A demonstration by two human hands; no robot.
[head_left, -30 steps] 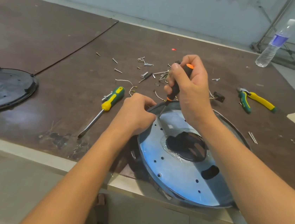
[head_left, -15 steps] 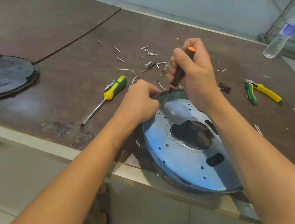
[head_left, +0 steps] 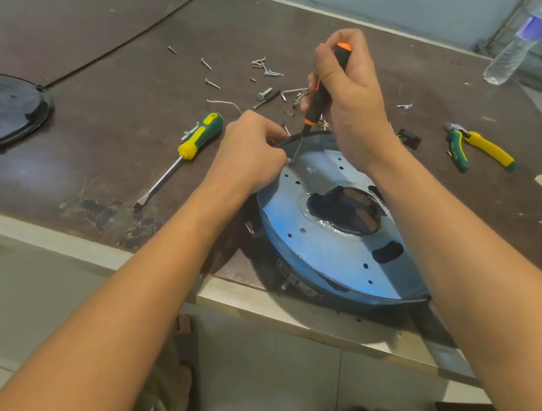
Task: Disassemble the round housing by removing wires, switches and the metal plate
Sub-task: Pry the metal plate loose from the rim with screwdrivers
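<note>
Fingers of the right hand (head_left: 346, 92) wrap tightly round a black-and-orange screwdriver (head_left: 314, 105), its tip down on the blue metal plate (head_left: 295, 215). The left hand (head_left: 251, 155) curls its fingers over the far rim of the round housing (head_left: 304, 288), which lies at the near edge of the table (head_left: 103, 125). Loose screws (head_left: 266, 68) are scattered beyond.
</note>
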